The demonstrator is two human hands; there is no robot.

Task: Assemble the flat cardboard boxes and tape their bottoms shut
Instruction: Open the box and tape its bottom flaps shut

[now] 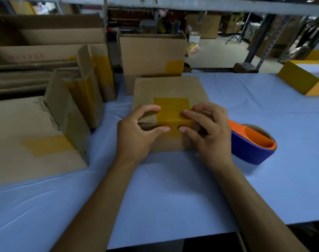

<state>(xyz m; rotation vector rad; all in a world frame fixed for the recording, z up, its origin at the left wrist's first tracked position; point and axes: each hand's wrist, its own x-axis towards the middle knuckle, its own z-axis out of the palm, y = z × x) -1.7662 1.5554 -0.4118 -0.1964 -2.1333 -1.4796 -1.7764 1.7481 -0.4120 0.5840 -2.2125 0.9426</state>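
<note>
A small cardboard box (166, 88) stands bottom-up on the blue table (173, 188) in the middle. A strip of yellow-brown tape (170, 110) runs over its top face and down the near side. My left hand (135, 135) grips the box's near left edge, fingers on top and thumb pressing the tape on the near side. My right hand (208, 131) holds the near right edge, forefinger and thumb pressing the tape at the fold. A tape dispenser (251, 142), orange and blue, lies right of my right hand.
Several taped boxes stand at the left (78, 99) and one behind the middle box (151, 57). A large taped box (27, 139) lies at the far left. A yellow and white box (304, 77) sits at the back right. The table's near edge runs along the bottom.
</note>
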